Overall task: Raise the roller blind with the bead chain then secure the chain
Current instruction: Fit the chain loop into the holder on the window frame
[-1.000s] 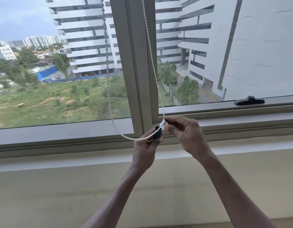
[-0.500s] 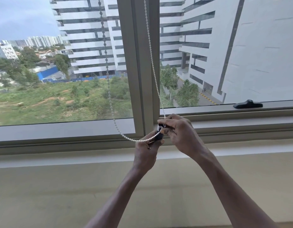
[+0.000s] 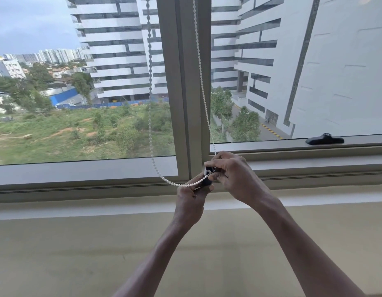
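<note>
A white bead chain (image 3: 150, 108) hangs in a loop from above the frame, one strand over the left pane and one along the grey mullion (image 3: 183, 82). Its lowest part curves to a small dark holder with a white piece (image 3: 207, 175) at the foot of the mullion. My left hand (image 3: 191, 201) grips that dark holder from below. My right hand (image 3: 234, 176) pinches the chain and the white piece from the right. The roller blind itself is out of view above.
A black window handle (image 3: 324, 139) lies on the lower frame of the right pane. A pale ledge (image 3: 78, 207) runs under the window, with a beige wall (image 3: 67, 254) below it. Outside are tall white buildings and a green field.
My right hand has closed in over the white piece and the chain, drawing nearer to my left hand. The view has drifted slightly; the chain loop hangs much the same.
</note>
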`<state>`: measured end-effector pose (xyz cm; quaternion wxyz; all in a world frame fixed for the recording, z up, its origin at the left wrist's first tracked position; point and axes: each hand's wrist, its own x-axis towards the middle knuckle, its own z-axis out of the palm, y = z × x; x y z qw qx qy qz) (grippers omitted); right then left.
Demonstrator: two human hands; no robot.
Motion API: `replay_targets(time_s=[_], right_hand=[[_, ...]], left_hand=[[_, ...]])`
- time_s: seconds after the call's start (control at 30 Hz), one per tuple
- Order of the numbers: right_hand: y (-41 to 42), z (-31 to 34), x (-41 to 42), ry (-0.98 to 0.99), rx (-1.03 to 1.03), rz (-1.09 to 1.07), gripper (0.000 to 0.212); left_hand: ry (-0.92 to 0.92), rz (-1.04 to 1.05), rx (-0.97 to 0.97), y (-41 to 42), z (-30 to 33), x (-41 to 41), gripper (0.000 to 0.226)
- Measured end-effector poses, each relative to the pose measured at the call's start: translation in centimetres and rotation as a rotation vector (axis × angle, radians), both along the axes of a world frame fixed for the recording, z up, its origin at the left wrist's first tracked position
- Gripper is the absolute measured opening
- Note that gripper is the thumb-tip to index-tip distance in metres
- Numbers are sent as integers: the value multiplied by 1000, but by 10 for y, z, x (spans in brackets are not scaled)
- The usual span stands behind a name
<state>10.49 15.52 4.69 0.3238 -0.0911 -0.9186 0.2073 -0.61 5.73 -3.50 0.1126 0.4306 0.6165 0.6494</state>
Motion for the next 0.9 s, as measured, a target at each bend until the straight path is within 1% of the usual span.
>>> replay_targets(time_s=[0.1,0.3,0.53,0.63,0.77,0.9], right_hand=[[4,2,-1,-27,33,41,33],[10,2,-4,-18,53,109,40],[15,-5,-12,10,94,80,36],[17,-6,-15,-1,106,69,31],[19,-8,-20,-14,106,81,29],[21,-17,-24,32,35,109,32]], left_hand=[[-22,-8,-4,0,-1,-1,36],[0,-36,-9,1,1,-7,35],[48,-20,40,3,0,-12,41],[63,5,29,5,-3,-13,36],[59,47,8,6,-9,-15,32],[22,48,9,5,-11,-20,29]])
